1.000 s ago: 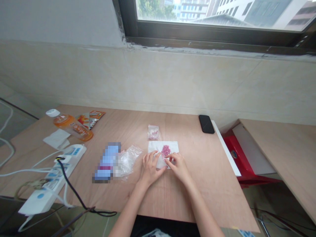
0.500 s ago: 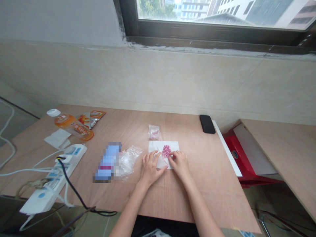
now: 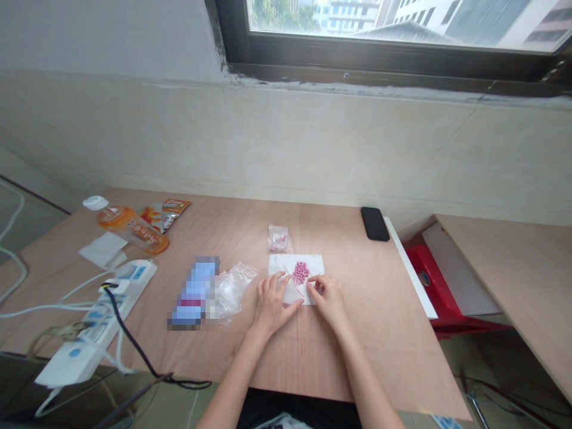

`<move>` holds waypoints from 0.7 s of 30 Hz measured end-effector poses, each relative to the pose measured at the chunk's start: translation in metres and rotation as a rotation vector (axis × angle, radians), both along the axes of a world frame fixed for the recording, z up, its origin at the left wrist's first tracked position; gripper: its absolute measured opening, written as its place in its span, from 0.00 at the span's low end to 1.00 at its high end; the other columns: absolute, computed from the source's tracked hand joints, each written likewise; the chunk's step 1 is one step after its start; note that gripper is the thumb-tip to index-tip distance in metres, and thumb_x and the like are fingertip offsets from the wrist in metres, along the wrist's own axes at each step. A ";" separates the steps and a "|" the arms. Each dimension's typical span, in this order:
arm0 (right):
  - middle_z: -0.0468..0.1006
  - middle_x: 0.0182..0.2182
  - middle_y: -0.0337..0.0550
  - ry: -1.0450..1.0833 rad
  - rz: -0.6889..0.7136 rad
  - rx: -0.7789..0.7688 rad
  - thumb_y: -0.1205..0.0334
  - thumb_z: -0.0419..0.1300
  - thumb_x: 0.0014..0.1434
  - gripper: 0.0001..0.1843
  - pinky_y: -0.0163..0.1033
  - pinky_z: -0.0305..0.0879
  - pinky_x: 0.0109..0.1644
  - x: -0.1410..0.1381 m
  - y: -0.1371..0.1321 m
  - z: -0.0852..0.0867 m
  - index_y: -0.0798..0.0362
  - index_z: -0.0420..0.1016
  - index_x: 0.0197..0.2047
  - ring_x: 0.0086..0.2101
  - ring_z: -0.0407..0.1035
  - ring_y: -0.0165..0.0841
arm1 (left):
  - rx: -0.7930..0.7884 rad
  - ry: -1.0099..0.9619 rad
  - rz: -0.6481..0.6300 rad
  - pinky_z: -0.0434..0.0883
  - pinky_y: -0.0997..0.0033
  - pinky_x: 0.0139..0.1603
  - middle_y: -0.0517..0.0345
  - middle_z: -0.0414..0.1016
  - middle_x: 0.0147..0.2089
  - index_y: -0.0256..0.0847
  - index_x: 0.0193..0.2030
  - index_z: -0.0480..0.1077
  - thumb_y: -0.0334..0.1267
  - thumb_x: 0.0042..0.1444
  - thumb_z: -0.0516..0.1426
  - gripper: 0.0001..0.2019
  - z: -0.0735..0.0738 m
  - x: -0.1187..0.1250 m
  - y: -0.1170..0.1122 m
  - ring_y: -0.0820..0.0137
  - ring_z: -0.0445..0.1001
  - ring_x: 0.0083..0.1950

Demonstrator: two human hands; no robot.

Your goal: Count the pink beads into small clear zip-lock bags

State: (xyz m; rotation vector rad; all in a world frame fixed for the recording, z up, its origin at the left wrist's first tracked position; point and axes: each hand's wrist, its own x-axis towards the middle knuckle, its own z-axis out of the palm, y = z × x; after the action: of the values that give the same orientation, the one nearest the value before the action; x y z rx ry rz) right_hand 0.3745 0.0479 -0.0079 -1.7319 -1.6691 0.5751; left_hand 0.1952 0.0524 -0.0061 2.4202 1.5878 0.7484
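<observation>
A loose cluster of small pink beads lies on a white sheet of paper. Below the cluster, a thin pink strand runs across the sheet. My left hand rests over the paper's left edge, its fingers spread and its thumb stretched toward the strand. At the right side of the beads, my right hand has thumb and forefinger brought together in a pinch. Whatever sits between those fingertips is too small to make out. Behind the paper lies a small clear bag with pinkish contents.
Clear plastic bags and a blurred-out phone lie left of my hands. Farther left are a power strip with cables, an orange drink bottle on its side and a snack packet. A black phone lies back right.
My right hand has shifted slightly right, and its fingertips have drawn a little away from the beads. The left hand stays in place.
</observation>
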 end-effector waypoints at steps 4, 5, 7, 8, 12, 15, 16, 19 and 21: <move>0.76 0.29 0.41 0.107 0.064 0.002 0.56 0.57 0.57 0.09 0.37 0.59 0.37 -0.003 0.001 0.003 0.51 0.76 0.35 0.29 0.67 0.32 | 0.001 0.008 -0.007 0.57 0.54 0.57 0.49 0.67 0.57 0.43 0.55 0.64 0.50 0.49 0.59 0.26 -0.001 0.000 0.000 0.57 0.64 0.56; 0.76 0.29 0.41 0.126 0.091 0.003 0.56 0.57 0.57 0.10 0.37 0.59 0.37 -0.004 0.001 0.004 0.51 0.76 0.35 0.29 0.67 0.32 | 0.000 0.009 -0.006 0.57 0.54 0.57 0.49 0.67 0.57 0.43 0.55 0.64 0.50 0.49 0.59 0.26 -0.001 0.001 0.000 0.57 0.64 0.56; 0.76 0.30 0.41 0.151 0.147 0.004 0.54 0.58 0.57 0.10 0.37 0.60 0.39 -0.007 0.001 0.006 0.50 0.77 0.36 0.31 0.67 0.33 | -0.002 0.012 -0.004 0.57 0.55 0.57 0.49 0.67 0.56 0.43 0.55 0.64 0.49 0.49 0.59 0.26 0.000 0.001 0.000 0.57 0.64 0.56; 0.76 0.30 0.41 0.162 0.165 0.003 0.54 0.58 0.57 0.10 0.38 0.60 0.39 -0.007 0.002 0.006 0.49 0.77 0.37 0.31 0.67 0.33 | -0.002 0.013 -0.003 0.57 0.55 0.57 0.49 0.67 0.56 0.43 0.55 0.64 0.48 0.49 0.59 0.26 0.000 0.001 0.000 0.57 0.64 0.56; 0.77 0.31 0.42 0.165 0.134 -0.003 0.54 0.58 0.58 0.11 0.37 0.60 0.38 -0.004 0.005 0.003 0.51 0.77 0.38 0.30 0.67 0.32 | 0.011 0.019 0.003 0.58 0.54 0.56 0.48 0.67 0.56 0.44 0.54 0.64 0.49 0.49 0.59 0.26 0.002 0.001 0.000 0.57 0.64 0.56; 0.76 0.29 0.42 0.073 0.075 -0.011 0.56 0.58 0.57 0.10 0.37 0.60 0.38 -0.001 0.008 -0.001 0.51 0.76 0.36 0.29 0.67 0.32 | 0.009 0.017 0.007 0.57 0.54 0.57 0.48 0.67 0.56 0.44 0.54 0.65 0.50 0.50 0.59 0.26 0.002 0.001 0.000 0.56 0.64 0.56; 0.76 0.28 0.41 0.033 0.063 -0.012 0.56 0.58 0.56 0.09 0.37 0.59 0.38 -0.001 0.009 -0.002 0.51 0.76 0.35 0.30 0.67 0.33 | 0.005 0.014 0.007 0.57 0.54 0.57 0.48 0.67 0.56 0.44 0.54 0.65 0.50 0.50 0.59 0.26 0.002 0.000 0.000 0.56 0.64 0.56; 0.75 0.27 0.41 -0.076 0.036 -0.014 0.56 0.58 0.56 0.08 0.37 0.57 0.38 -0.005 0.009 -0.002 0.51 0.75 0.33 0.31 0.67 0.33 | -0.011 0.001 0.004 0.57 0.54 0.57 0.48 0.67 0.56 0.43 0.54 0.64 0.50 0.50 0.59 0.26 0.002 0.000 0.001 0.56 0.64 0.56; 0.75 0.27 0.41 -0.123 0.009 -0.014 0.55 0.57 0.56 0.09 0.36 0.55 0.38 -0.008 0.009 -0.001 0.51 0.74 0.32 0.31 0.67 0.34 | -0.017 -0.002 0.001 0.56 0.53 0.57 0.48 0.67 0.57 0.43 0.55 0.64 0.49 0.50 0.59 0.26 0.002 0.000 0.001 0.56 0.64 0.56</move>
State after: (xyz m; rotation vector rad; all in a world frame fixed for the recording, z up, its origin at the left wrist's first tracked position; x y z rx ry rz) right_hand 0.3661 0.0568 -0.0090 -1.8030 -1.7616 0.4940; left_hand 0.1955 0.0532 -0.0042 2.4066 1.5885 0.7345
